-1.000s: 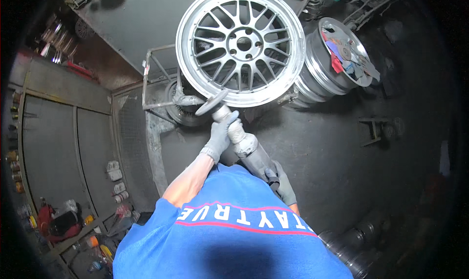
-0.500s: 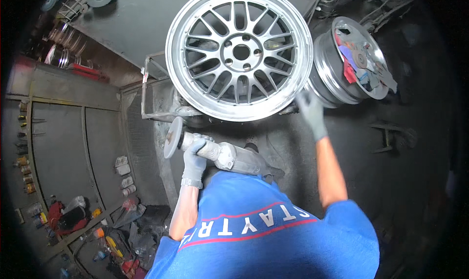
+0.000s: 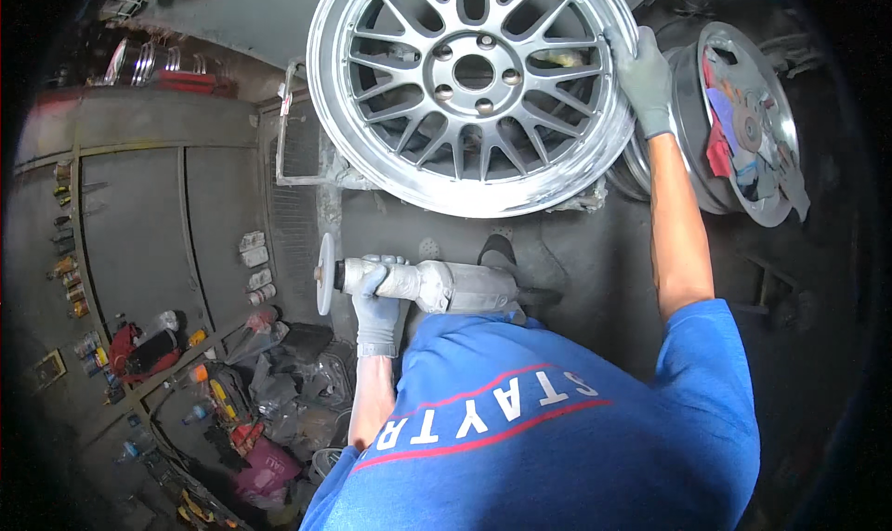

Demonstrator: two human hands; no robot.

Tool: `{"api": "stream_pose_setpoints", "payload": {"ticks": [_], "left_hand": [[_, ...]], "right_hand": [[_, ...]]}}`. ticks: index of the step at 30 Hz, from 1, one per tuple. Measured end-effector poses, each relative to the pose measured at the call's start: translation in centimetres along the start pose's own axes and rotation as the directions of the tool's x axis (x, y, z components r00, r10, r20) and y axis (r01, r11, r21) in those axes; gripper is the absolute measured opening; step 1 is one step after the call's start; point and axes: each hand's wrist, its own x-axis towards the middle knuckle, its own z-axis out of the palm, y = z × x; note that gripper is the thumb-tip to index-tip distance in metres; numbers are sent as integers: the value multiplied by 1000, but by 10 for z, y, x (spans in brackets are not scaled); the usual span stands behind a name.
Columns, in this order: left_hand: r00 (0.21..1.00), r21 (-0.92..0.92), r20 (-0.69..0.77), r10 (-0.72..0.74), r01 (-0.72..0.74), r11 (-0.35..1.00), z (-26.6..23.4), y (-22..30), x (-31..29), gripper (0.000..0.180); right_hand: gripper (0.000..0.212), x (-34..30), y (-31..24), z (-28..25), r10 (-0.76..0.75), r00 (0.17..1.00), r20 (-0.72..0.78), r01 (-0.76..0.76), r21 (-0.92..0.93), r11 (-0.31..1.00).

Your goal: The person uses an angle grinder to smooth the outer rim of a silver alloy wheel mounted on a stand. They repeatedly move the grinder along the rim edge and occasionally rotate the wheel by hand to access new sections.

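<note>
In my gloved left hand [image 3: 376, 301] is a dusty power grinder [image 3: 455, 287], held around its neck. The grinder lies crosswise in front of my blue shirt, its thin round disc [image 3: 325, 274] pointing left, away from the wheel. A large silver multi-spoke alloy wheel rim [image 3: 474, 196] faces me at the top, with bolt holes round its hub. On its right edge, my gloved right hand [image 3: 643, 85] grips the lip, fingers over the front. Its upper edge is cut off by the picture.
A second wheel rim [image 3: 743, 43] stands on the right, carrying sanding discs and coloured cloths [image 3: 743, 127]. A metal frame [image 3: 283, 136] is beside the big rim. Bags and bottles [image 3: 269, 471] clutter the lower left, and several small containers [image 3: 255, 252] line the wall.
My right hand has moved up from the rim's lower right to its right edge and taken hold. The grinder has turned to lie more level, and the view has shifted.
</note>
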Motion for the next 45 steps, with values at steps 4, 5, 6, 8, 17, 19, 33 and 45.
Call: {"api": "stream_pose_setpoints", "payload": {"ticks": [4,5,6,8,17,19,33,45], "left_hand": [[1000,102,17,-10,8,995,-3,-1,1,34],[997,90,76,-19,12,996,1,0,5,34],[991,71,128,-26,17,997,4,0,7,34],[984,78,170,-48,35,996,5,6,11,35],[958,179,210,-197,161,971,-20,24,43,35],[944,215,233,-233,183,959,-24,29,46,35],[908,275,168,-385,332,902,10,-22,62,18],[846,369,269,-461,351,860,115,-160,6,30]], "right_hand": [[60,-21,0,1,-4,997,-71,6,28,1000],[60,-29,8,4,0,995,-96,4,34,999],[59,-42,15,9,-11,990,-143,24,91,996],[59,-75,19,22,72,972,-223,-53,92,994],[47,-260,-4,53,334,943,12,-317,352,881],[44,-332,-16,51,257,922,290,-360,394,846],[87,-528,-54,-7,198,482,854,-735,271,621],[69,-525,-11,-169,405,489,772,-842,297,451]]}}
